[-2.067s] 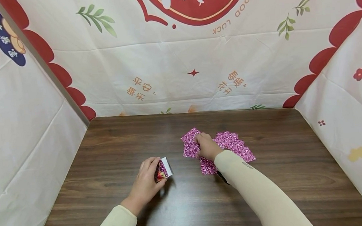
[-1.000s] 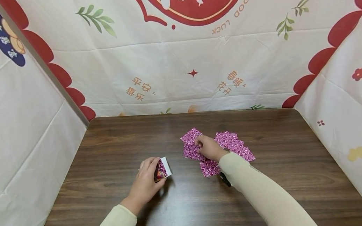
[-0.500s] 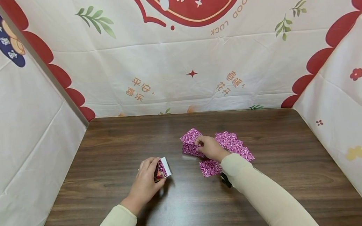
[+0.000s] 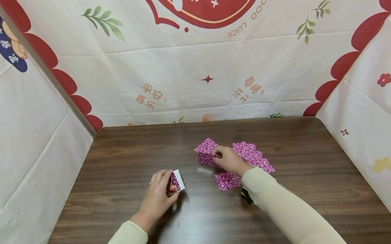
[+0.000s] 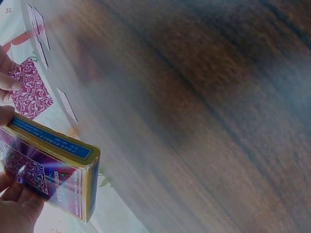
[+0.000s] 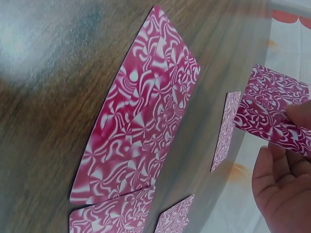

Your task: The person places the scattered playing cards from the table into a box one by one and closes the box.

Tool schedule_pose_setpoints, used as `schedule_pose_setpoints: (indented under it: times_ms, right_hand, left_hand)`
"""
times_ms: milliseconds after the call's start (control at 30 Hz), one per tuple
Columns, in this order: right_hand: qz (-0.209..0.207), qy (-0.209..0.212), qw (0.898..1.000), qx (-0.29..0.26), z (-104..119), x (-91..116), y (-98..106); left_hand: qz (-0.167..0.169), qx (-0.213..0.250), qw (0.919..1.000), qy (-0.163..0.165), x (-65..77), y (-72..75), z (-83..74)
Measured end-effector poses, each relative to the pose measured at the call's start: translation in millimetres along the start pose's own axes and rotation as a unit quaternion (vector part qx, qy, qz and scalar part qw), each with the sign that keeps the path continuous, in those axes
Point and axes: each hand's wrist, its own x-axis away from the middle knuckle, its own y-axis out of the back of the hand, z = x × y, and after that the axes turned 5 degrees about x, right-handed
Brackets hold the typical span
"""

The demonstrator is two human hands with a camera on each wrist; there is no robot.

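My left hand [image 4: 157, 192] grips a card box [image 4: 174, 182], its white flap turned to the right, left of the table's middle. In the left wrist view the box [image 5: 48, 165] shows a purple face and gold edges, with thumb and fingers round its near end. My right hand [image 4: 228, 158] pinches a pink-and-white playing card [image 6: 272, 104] between thumb and fingers, tilted up above the table. Just beyond the held card lies another playing card [image 4: 206, 145], back up. One more playing card [image 4: 227, 181] lies below the right hand, partly beside the wrist.
Several overlapping playing cards [image 4: 252, 156] lie back up to the right of the right hand, partly hidden by the sleeve. The brown wooden table [image 4: 132, 149] ends at a printed white cloth [image 4: 177, 62] behind and at both sides.
My right hand has drawn slightly back to the right and raised a playing card, whose near edge has come up off the table. The left hand and box have stayed put.
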Motion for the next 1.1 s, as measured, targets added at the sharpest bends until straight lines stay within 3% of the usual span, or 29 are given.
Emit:
schedule_pose_setpoints:
  times_ms: [533, 1100]
  right_hand:
    - [-0.004, -0.014, 1.000, -0.016, 11, 10, 1]
    - [-0.019, -0.023, 0.996, -0.078, 30, 25, 7]
  left_hand:
    - [-0.002, -0.008, 1.0000, 0.000, -0.1, -0.7, 2.0]
    - [0.004, -0.008, 0.9999, 0.013, -1.2, -0.9, 2.7]
